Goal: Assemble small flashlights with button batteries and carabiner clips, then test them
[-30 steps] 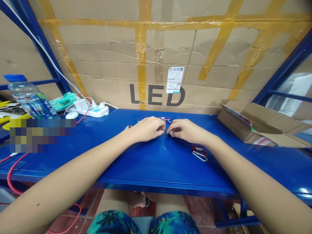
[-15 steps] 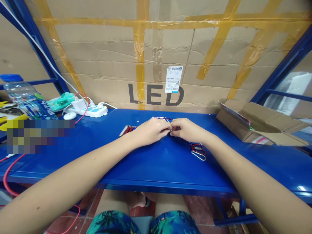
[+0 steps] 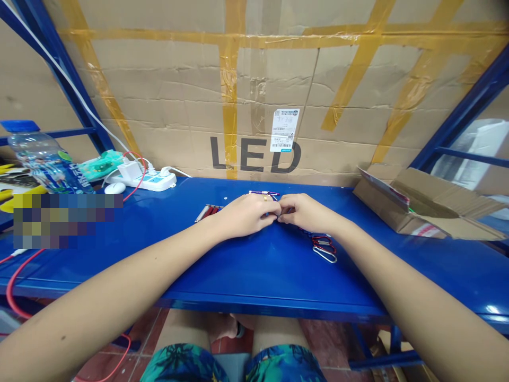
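Note:
My left hand (image 3: 254, 213) and my right hand (image 3: 299, 210) meet fingertip to fingertip above the middle of the blue table (image 3: 246, 276). Both have their fingers pinched, and a small dark piece between them is mostly hidden. Just behind my left fingers lies a slim purple and silver pen-like item (image 3: 264, 193). Red and silver slim pieces (image 3: 209, 211) lie by my left wrist, partly covered by it. Under and beside my right wrist are several carabiners, including a red one (image 3: 323, 242) and a silver one (image 3: 325, 255).
On the right stands an opened cardboard box (image 3: 421, 212). At left are a water bottle (image 3: 51, 164), a white power strip (image 3: 159, 182) with plugs, a white mouse-like item (image 3: 115, 188) and a red cable (image 3: 16, 281). A large taped carton (image 3: 178, 106) backs the table.
Both hands stay in nearly the same place, with only slight finger movement at the pinch. The whole view has shifted very slightly.

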{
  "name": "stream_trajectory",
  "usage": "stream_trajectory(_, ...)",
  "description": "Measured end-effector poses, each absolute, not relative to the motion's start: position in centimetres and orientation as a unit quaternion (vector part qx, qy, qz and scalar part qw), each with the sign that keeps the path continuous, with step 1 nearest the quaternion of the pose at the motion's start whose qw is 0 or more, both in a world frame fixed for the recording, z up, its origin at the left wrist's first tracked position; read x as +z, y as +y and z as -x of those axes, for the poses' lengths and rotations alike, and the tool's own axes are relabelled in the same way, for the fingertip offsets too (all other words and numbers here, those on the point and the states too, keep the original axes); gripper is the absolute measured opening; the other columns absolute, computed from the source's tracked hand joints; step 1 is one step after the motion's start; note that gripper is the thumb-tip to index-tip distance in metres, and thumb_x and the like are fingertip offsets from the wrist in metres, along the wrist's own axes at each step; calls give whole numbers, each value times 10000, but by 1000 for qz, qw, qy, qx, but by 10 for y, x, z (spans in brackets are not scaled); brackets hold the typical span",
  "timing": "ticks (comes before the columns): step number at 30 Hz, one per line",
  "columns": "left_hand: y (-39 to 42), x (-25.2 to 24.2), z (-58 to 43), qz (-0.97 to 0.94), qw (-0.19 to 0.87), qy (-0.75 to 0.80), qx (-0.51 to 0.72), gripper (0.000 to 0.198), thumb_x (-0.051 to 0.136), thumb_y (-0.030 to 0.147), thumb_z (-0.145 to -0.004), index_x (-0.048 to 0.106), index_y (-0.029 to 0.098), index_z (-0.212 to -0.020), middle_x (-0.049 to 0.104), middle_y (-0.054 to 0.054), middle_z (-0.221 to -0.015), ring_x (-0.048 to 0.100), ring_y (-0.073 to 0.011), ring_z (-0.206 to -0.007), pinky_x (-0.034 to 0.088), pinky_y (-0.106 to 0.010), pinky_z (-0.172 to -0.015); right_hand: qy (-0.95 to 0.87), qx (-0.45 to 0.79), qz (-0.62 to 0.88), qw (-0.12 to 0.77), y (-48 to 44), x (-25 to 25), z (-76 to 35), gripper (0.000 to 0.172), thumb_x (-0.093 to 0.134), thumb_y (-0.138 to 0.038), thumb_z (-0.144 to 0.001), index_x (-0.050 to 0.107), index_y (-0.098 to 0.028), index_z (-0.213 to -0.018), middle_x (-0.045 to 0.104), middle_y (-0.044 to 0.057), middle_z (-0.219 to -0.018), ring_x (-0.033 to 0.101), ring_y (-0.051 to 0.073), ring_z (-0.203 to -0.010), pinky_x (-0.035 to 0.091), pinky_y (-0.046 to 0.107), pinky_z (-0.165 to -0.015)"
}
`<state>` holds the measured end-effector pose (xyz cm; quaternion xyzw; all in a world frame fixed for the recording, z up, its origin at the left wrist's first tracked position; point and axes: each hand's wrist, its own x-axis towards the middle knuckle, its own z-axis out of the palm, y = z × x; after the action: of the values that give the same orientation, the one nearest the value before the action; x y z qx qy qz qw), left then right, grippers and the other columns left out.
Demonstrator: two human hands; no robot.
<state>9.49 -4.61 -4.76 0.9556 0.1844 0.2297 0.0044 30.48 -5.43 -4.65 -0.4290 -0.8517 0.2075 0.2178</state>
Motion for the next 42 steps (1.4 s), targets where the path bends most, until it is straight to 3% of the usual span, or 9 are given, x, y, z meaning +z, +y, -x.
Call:
stream_trajectory(8, -50, -46, -101, -951, -8, 217, 220, 177, 498, 186, -962, 668, 167, -919, 689, -67, -933, 636, -187, -861, 473, -308, -769, -847, 231, 423, 224, -56, -46, -302, 47, 588, -189, -757, 632, -189, -741, 644, -12, -714, 589, 164, -723, 438, 283, -698)
stream_trajectory(15, -41, -37, -86, -939, 83, 223, 250, 138, 520, 162, -906, 579, 178, -1030, 662, -27, -898, 607, -154, -804, 462, -280, -728, -843, 245, 429, 214, -58, -44, -301, 144, 591, -175, -764, 712, -195, -837, 709, 12, -820, 632, 175, -773, 473, 295, -744)
stream_trajectory(21, -29, -27, -68, -957, -61, 260, 112, 191, 505, 131, -893, 681, 170, -959, 679, -78, -941, 575, -219, -933, 396, -335, -805, -841, 243, 435, 211, -61, -42, -299, 190, 605, -164, -781, 751, -208, -894, 723, 23, -881, 651, 159, -766, 493, 293, -755)
stream_trajectory(28, -26, -39, -71, -965, -71, 247, 57, 198, 544, 107, -878, 719, 197, -893, 701, -48, -845, 540, -222, -936, 314, -331, -778, -840, 244, 437, 209, -62, -40, -299, 185, 612, -149, -781, 751, -204, -890, 724, 24, -893, 646, 165, -784, 487, 289, -750)
stream_trajectory(32, -25, -39, -73, -963, -48, 261, 55, 203, 542, 84, -863, 715, 191, -859, 693, -46, -816, 533, -222, -918, 317, -330, -792, -847, 232, 432, 206, -62, -41, -299, 182, 613, -156, -789, 753, -209, -892, 722, 24, -901, 639, 168, -802, 479, 291, -755)
stream_trajectory(42, -30, -35, -72, -953, 76, 278, 95, 88, 595, 217, -810, 683, 213, -818, 688, -16, -851, 534, -211, -912, 370, -353, -864, -842, 235, 439, 208, -59, -42, -299, 177, 611, -159, -778, 737, -213, -890, 719, 13, -890, 641, 168, -798, 478, 290, -766)
